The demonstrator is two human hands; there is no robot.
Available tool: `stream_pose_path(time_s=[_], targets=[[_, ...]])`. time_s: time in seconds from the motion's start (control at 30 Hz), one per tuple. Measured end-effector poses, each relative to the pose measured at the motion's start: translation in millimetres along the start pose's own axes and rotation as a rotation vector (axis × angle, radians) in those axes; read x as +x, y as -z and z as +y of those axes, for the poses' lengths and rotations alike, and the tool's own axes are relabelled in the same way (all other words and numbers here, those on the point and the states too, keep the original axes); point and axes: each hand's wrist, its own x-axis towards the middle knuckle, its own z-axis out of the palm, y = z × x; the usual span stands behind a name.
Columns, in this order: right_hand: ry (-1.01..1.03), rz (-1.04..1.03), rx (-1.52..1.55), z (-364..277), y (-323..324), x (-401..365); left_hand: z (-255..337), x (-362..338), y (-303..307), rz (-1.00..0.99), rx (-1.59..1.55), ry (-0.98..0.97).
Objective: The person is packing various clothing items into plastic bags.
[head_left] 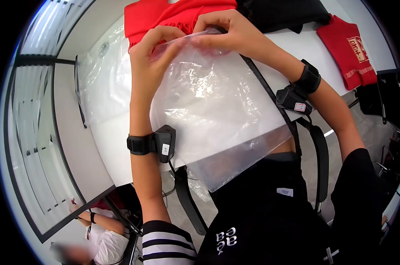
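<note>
head view: left hand [153,46] and right hand [226,31] pinch the clear bag [213,110] (top edge), hiding part of the red garment [173,15]; folded red shirt [350,51] lies aside.

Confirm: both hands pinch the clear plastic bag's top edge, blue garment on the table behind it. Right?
No: the garment is red, not blue, per the head view. The left hand and right hand do pinch the clear plastic bag at its top edge.

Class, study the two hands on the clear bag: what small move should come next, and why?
Probably part the left hand and right hand to open the mouth of the clear bag: both pinch its top edge, which looks closed, and the red garment lies outside, just beyond it.
</note>
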Motion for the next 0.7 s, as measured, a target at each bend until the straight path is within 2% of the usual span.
stream_pose_path(time_s=[0.1,0.13,0.27,0.33,0.37,0.47,0.53,0.7], targets=[[-0.020,0.033,0.012,-5,0,-1,3,-1,5,-0.048,0.150,0.039],[-0.057,0.037,0.117,-3,-1,0,0,0,10,-0.013,0.111,0.064],[-0.021,0.107,0.122,10,-6,3,-10,1,19,-0.047,0.025,0.109],[0.116,0.177,0.040,12,-6,3,-3,0,14,-0.096,-0.048,0.162],[0.115,0.180,0.038,12,-4,1,0,-1,11,-0.143,-0.119,0.215],[0.074,0.079,0.018,4,2,1,2,-3,5,-0.155,-0.172,0.182],[-0.167,-0.008,0.249,-6,2,-1,3,-3,2,-0.163,-0.200,0.187],[-0.145,0.065,0.229,2,-8,-3,-2,-6,-7,-0.110,-0.237,0.182]])
